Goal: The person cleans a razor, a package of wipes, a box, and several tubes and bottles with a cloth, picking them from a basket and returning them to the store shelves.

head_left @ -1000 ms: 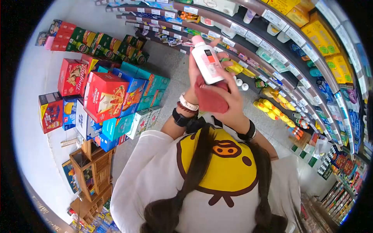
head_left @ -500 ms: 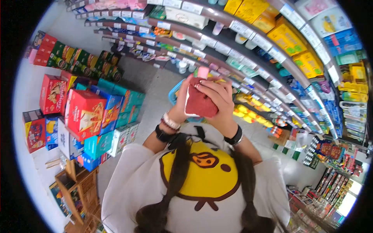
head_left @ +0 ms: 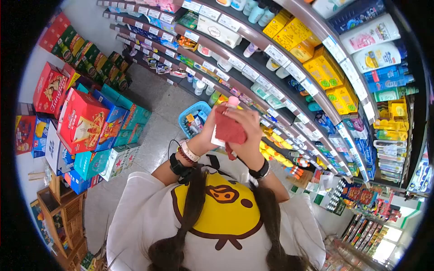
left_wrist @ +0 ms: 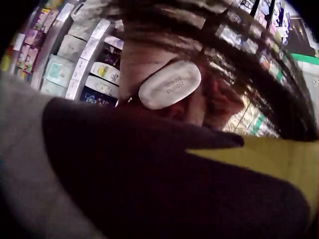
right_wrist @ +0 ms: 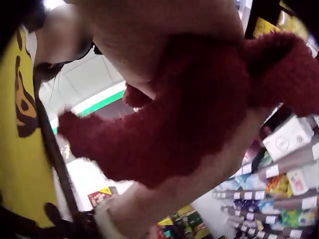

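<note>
A white bottle point(head_left: 218, 138) with a pink cap point(head_left: 233, 101) is held in front of the chest, mostly covered by a dark red cloth point(head_left: 229, 127). The left hand point(head_left: 206, 133) grips the bottle from its left side. Over the cloth, the right hand point(head_left: 248, 131) curls its fingers and presses it against the bottle. In the left wrist view the bottle's oval white base point(left_wrist: 170, 84) with stamped print faces the camera. The red cloth point(right_wrist: 194, 114) fills much of the right wrist view, draped around the right hand point(right_wrist: 199, 20).
A blue basket point(head_left: 201, 105) with several items stands on the floor beyond the hands. Curved shelves point(head_left: 253, 72) of packaged goods run along the right and far side. Stacked drink cartons point(head_left: 82, 121) stand at the left, above a wooden cabinet point(head_left: 56, 207).
The bottle, its printed face showing a second ago, is now largely behind the red cloth. The right hand has moved over its front. The view has shifted, bringing the blue basket more into sight.
</note>
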Motion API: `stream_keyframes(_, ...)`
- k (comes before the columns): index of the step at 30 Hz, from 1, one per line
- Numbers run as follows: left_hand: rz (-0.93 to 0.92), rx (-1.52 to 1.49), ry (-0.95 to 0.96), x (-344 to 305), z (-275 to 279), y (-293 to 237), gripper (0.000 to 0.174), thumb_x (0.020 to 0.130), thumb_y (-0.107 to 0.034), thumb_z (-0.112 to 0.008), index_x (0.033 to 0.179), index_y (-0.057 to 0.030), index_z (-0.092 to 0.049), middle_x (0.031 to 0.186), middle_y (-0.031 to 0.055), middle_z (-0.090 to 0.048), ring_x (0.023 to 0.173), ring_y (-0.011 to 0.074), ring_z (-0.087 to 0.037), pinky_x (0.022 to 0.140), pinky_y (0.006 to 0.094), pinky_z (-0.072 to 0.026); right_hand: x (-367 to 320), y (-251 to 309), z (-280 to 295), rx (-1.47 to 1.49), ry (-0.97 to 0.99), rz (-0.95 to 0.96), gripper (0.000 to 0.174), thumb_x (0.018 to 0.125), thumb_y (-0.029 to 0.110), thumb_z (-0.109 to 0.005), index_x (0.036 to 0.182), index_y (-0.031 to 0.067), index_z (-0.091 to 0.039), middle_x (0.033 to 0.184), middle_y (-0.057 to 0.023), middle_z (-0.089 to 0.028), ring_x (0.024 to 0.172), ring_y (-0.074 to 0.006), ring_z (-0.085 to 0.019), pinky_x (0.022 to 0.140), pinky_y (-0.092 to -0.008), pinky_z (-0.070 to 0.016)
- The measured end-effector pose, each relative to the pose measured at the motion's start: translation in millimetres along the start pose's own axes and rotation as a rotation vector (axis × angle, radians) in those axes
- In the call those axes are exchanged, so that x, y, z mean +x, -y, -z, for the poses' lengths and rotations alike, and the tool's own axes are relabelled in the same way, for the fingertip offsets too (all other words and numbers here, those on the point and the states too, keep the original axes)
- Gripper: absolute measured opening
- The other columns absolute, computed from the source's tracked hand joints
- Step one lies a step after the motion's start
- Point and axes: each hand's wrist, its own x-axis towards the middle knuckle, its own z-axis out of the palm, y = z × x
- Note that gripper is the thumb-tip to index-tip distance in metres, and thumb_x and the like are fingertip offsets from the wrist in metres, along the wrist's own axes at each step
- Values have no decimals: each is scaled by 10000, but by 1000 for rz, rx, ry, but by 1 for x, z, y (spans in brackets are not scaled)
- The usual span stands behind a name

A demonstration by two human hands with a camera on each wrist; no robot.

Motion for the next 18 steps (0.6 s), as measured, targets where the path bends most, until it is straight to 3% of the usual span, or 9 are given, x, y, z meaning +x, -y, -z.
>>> stream_keyframes(1, 28, -110, -70, -2, -8, -7, 460, 970, -421, -367, 1337, -144, -375, 1208, 126, -538, 1199, 358, -478, 1019, 486, -389, -1, 3, -3, 45, 59, 9, 502, 563, 64, -733, 1054, 117, -643, 1109, -73, -626, 994, -295, -541, 912, -393, -402)
stream_keyframes(3, 33, -367, 259, 20, 45, 6, 454, 974, -418, -361, 1337, -147, -372, 1176, 112, -553, 1155, 361, -516, 1008, 498, -399, -7, 5, -8, 114, 182, 84, 490, 577, 85, -746, 1054, 119, -640, 1093, -71, -633, 1004, -296, -544, 930, -397, -398)
stream_keyframes(4, -24, -112, -133, 9, 17, -8, 483, 940, -468, -404, 1214, -77, -478, 1020, 129, -602, 1078, 389, -562, 981, 530, -413, -12, 4, -11, 140, 230, 123, 486, 585, 100, -758, 1056, 117, -638, 1090, -66, -634, 1007, -293, -544, 931, -390, -405)
stream_keyframes(5, 181, -335, -115, 20, 27, -18, 531, 892, -523, -443, 1064, -28, -531, 882, 149, -609, 1059, 412, -569, 957, 549, -427, -15, 4, -14, 166, 278, 152, 482, 594, 114, -769, 1058, 115, -636, 1088, -61, -635, 1010, -289, -544, 933, -383, -411)
stream_keyframes(7, 127, -335, -254, 18, 17, -19, 441, 830, -494, -577, 844, -54, -561, 699, 103, -610, 897, 416, -639, 786, 497, -534, -17, 6, -12, 163, 373, 193, 476, 603, 124, -779, 1057, 108, -636, 1090, -60, -635, 994, -285, -551, 916, -373, -423)
stream_keyframes(13, 99, -265, -43, 15, 7, -37, 535, 868, -521, -462, 1025, -15, -533, 1056, 224, -596, 1091, 462, -540, 898, 551, -464, -15, 18, -11, 250, 317, 84, 436, 595, 89, -784, 1014, 92, -662, 1071, -77, -645, 969, -275, -577, 880, -360, -440)
stream_keyframes(14, 117, -271, 20, 13, 11, -41, 598, 900, -512, -366, 1169, 11, -475, 1189, 270, -538, 1170, 428, -493, 956, 517, -434, -15, 20, -12, 271, 289, 73, 423, 597, 83, -778, 1003, 78, -660, 1072, -86, -643, 958, -276, -576, 880, -351, -441)
stream_keyframes(18, 22, -143, 219, 0, 4, -45, 618, 939, -448, -261, 1320, 22, -388, 1279, 283, -486, 1196, 366, -491, 1035, 415, -376, -9, 17, -21, 257, -27, 3, 428, 575, 71, -776, 984, 38, -652, 1064, -115, -644, 995, -267, -589, 879, -369, -429)
